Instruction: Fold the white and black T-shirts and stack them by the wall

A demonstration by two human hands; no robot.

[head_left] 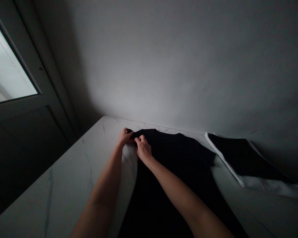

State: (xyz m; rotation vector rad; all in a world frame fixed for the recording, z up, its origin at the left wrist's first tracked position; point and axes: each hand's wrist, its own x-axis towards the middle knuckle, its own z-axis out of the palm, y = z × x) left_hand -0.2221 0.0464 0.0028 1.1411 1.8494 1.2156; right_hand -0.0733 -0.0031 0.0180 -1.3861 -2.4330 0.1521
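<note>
**Black short-sleeved T-shirt (pixel 181 155) gathered at its far corner on a white marble desk (pixel 64 191)**

The T-shirt lies spread on the desk, its far edge near the wall and its body running toward the person and out of the bottom of the view. As far as the view shows, the body is laid out flat, and the sleeve on the right side lies open. Only the far left corner is gathered up. The dark cloth hides any finer creases, and the lower hem is out of view, so its state cannot be told.

The left hand (pixel 125 137) is narrowly closed, pinching that corner between its fingers and thumb. The right hand (pixel 143 148) is just beside it, also narrowly closed, holding a fold of the same edge. The two hands nearly touch, and the right forearm lies across the shirt.

To the right of the shirt, and just apart from it, lies a folded black-and-white cloth (pixel 238 155), with a white band along its edge and a pale layer beneath. Grey veins run through the desk's surface. Behind the desk rises a plain grey wall (pixel 164 66), and on the left stands a dark door (pixel 22 155) with a glass pane (pixel 10 62).
</note>
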